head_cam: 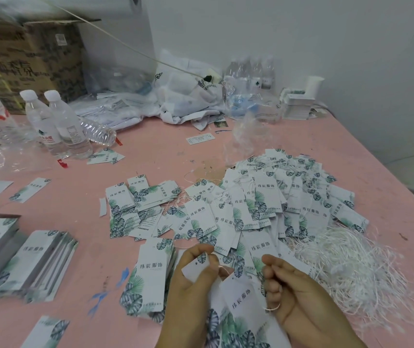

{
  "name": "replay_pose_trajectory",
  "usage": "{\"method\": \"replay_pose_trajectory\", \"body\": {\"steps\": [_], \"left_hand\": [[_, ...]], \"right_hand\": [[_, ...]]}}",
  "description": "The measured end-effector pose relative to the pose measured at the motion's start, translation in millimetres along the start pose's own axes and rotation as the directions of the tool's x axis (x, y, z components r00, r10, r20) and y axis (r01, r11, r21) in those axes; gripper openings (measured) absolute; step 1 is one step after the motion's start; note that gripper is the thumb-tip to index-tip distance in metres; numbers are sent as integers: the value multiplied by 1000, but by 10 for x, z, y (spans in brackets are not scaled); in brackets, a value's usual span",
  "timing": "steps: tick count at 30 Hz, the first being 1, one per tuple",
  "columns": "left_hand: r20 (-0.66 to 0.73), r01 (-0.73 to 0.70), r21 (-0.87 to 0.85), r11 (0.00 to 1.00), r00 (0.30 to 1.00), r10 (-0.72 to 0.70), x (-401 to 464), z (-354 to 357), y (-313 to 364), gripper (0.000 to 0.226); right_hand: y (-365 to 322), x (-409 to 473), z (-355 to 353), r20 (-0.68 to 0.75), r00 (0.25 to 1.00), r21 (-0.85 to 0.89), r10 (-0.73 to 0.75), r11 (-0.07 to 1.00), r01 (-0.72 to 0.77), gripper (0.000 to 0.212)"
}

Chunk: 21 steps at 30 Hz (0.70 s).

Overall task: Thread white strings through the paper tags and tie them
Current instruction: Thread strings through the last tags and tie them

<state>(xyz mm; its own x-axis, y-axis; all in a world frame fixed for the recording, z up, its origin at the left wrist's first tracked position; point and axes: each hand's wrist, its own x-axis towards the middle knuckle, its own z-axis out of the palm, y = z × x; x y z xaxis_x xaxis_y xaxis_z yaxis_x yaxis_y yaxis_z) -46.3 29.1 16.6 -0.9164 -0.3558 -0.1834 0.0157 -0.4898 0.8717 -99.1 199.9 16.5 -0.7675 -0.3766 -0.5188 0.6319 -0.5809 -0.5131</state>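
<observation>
My left hand [193, 277] pinches the top corner of a small white paper tag [197, 268] printed with a green leaf. A larger leaf-printed tag [241, 300] hangs between my hands, low in the view. My right hand [294, 292] has its fingers curled round a thin white string [272, 308], which loops under the little finger. A short piece of string [223, 268] runs from the held tags toward my right hand. Loose white strings [351, 262] lie heaped at the right. A large pile of strung tags [276, 197] covers the middle of the pink table [75, 202].
Neat stacks of tags [32, 262] lie at the left, and one more stack [150, 277] sits just left of my hands. Water bottles [55, 121], a cardboard box [25, 59], plastic bags [188, 96] and small boxes [299, 101] crowd the table's far side by the wall.
</observation>
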Motion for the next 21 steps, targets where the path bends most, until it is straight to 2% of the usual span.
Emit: {"method": "replay_pose_trajectory", "body": {"steps": [1, 3, 4, 5, 7, 9, 10, 11, 12, 13, 16, 21], "left_hand": [[-7, 10, -44, 999, 1000, -11, 9, 7, 8, 19], [-19, 41, -108, 993, 999, -43, 24, 2, 27, 30], [-20, 59, -144, 988, 998, -62, 31, -8, 38, 34], [-13, 75, -179, 981, 997, -79, 37, -13, 46, 34], [13, 88, -180, 980, 996, -87, 37, -22, 41, 31], [25, 70, -71, 995, 997, -69, 25, -8, 0, 26], [44, 60, -23, 998, 997, -59, 7, 2, -25, 25], [66, 61, 6, 998, 996, -62, -11, 15, -50, 23], [84, 70, 26, 997, 994, -72, -31, 31, -62, 20], [93, 77, 50, 996, 992, -81, -48, 39, -72, 19], [87, 64, 106, 992, 994, -73, -63, 51, -99, 20], [104, 19, 167, 986, 994, -37, -83, 72, -87, 18]], "right_hand": [[-16, -7, 0, 19, 999, 80, 32, 996, -34, 22], [-47, -22, -22, 78, 995, 228, 68, 970, -84, 49], [-60, -33, -23, 91, 993, 259, 70, 962, -92, 51], [-71, -41, -19, 88, 994, 250, 56, 965, -77, 41], [-68, -71, 17, 49, 998, 152, -45, 988, 38, 13], [-37, -157, 67, 25, 965, -104, -260, 960, 261, 17], [8, -196, 88, 43, 921, -319, -388, 868, 380, 15], [68, -240, 118, 94, 872, -532, -480, 716, 452, 13], [140, -261, 143, 160, 835, -686, -526, 548, 477, 17], [208, -257, 156, 214, 814, -771, -541, 418, 480, 22], [342, -225, 199, 296, 772, -815, -562, 273, 511, 37], [350, -227, 201, 368, 687, -824, -626, 122, 553, 35]]}}
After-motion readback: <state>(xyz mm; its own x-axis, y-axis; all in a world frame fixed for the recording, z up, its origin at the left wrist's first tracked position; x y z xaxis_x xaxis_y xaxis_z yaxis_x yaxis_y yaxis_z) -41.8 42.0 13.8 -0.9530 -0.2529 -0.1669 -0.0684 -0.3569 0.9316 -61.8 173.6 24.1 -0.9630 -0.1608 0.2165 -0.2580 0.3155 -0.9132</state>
